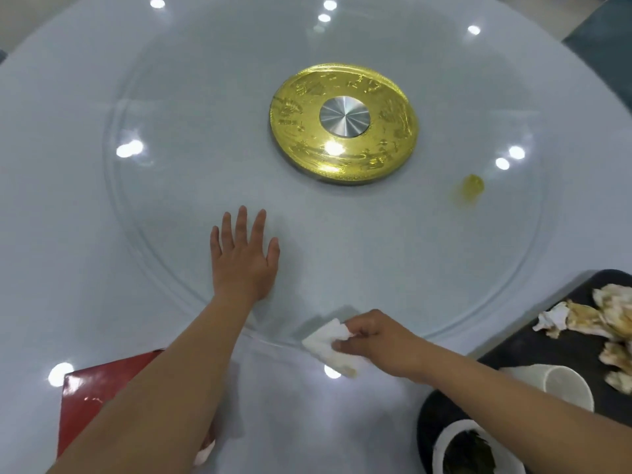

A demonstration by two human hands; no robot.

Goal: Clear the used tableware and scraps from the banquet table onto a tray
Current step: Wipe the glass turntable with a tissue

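My left hand lies flat and open on the glass turntable, fingers spread. My right hand grips a folded white napkin, stained yellow at one corner, and presses it on the turntable's near rim. A yellow oily smear sits on the glass to the right of the gold hub. At the lower right, a black tray holds crumpled soiled napkins, a white cup lying on its side and a white bowl with dark green scraps.
A gold disc with a silver centre marks the middle of the turntable. A red packet lies at the table's near left edge, partly under my left forearm. Ceiling lights reflect on the glass. A dark chair shows at the far right.
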